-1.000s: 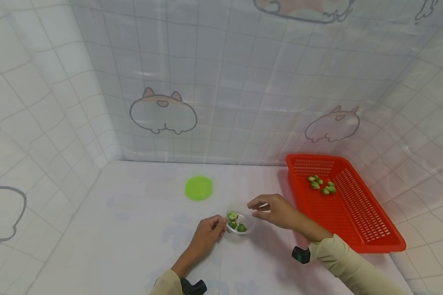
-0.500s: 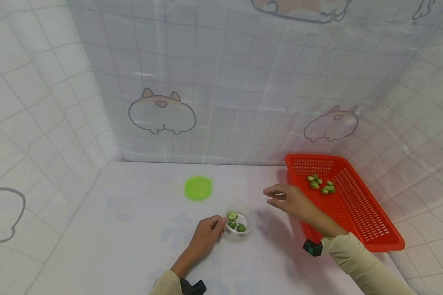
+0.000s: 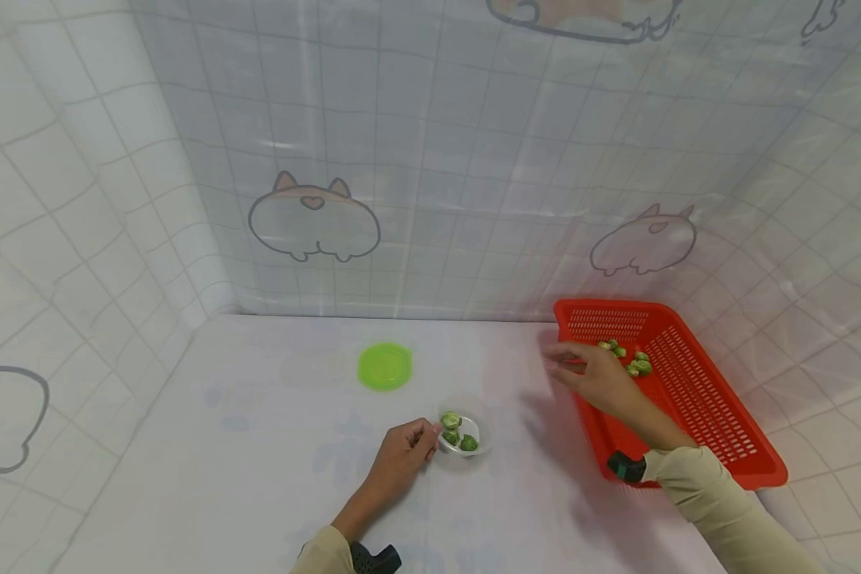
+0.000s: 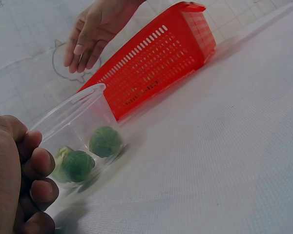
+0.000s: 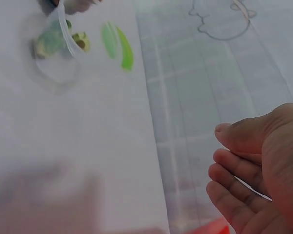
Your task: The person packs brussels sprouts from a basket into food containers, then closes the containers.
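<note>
Pinching the rim of a clear plastic tub point(image 4: 85, 117) on the tabletop point(image 3: 258, 478) with the left hand point(image 3: 402, 453), likely to steady it around three Brussels sprouts point(image 3: 469, 442). Holding nothing with the loosely extended right hand point(image 3: 599, 379), shifted from near the tub a second ago to over the red plastic basket point(image 3: 678, 399).

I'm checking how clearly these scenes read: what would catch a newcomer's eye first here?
Most likely the big red basket, on the right of the table, with green sprouts in its far part. Next, the green disc toward the back. Then the clear bowl of three sprouts near the middle, the left hand at its rim.
</note>
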Demonstrator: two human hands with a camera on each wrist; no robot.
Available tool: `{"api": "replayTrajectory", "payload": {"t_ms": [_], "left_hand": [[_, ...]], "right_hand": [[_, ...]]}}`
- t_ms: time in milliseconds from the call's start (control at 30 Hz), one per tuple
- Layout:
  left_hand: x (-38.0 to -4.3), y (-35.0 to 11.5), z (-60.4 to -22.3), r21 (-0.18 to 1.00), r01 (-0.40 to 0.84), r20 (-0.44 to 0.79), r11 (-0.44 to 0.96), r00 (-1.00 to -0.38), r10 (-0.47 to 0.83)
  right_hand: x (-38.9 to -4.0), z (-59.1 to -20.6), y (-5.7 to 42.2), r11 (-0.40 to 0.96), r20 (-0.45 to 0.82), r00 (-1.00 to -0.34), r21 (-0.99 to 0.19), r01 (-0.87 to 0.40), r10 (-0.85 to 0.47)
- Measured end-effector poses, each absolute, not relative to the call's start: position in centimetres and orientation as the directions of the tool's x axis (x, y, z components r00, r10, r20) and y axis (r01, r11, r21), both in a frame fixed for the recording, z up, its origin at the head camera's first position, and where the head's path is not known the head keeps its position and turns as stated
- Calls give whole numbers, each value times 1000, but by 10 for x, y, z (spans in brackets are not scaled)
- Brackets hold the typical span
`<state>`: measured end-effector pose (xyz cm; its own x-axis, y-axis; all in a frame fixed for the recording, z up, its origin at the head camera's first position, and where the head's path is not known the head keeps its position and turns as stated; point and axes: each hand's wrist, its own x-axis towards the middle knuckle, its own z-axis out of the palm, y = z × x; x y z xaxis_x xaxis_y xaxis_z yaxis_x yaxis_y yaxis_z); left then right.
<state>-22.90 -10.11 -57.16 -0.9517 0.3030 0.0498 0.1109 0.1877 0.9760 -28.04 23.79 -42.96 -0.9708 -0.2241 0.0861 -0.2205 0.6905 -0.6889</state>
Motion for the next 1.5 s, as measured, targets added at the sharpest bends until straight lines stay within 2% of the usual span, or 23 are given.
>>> {"api": "replayTrajectory", "payload": {"t_ms": [267,500,800,1100,1367,1500], "left_hand": [[-229,-100,-573,975,110,50,190,-953,298],[-229,-100,-573,977,108,49,184,-953,300],[-228,-100,-575,977,115,56,181,-952,301],[-228,-100,-576,973,122,59,196,-952,300],[-229,-99,-579,975,122,63,185,-953,296],[-229,-100,-578,973,124,62,195,-953,295]], "right_hand": [[-284,-428,262,723,91,-981,-665,-186,-169],[-287,-433,280,744,171,-973,-628,-227,-152],[-297,-441,301,747,185,-977,-633,-204,-110],[-309,-449,325,787,143,-988,-603,-130,-54],[-318,-463,347,731,25,-1000,-682,-7,14],[-322,-468,354,762,37,-999,-647,-9,19]]}}
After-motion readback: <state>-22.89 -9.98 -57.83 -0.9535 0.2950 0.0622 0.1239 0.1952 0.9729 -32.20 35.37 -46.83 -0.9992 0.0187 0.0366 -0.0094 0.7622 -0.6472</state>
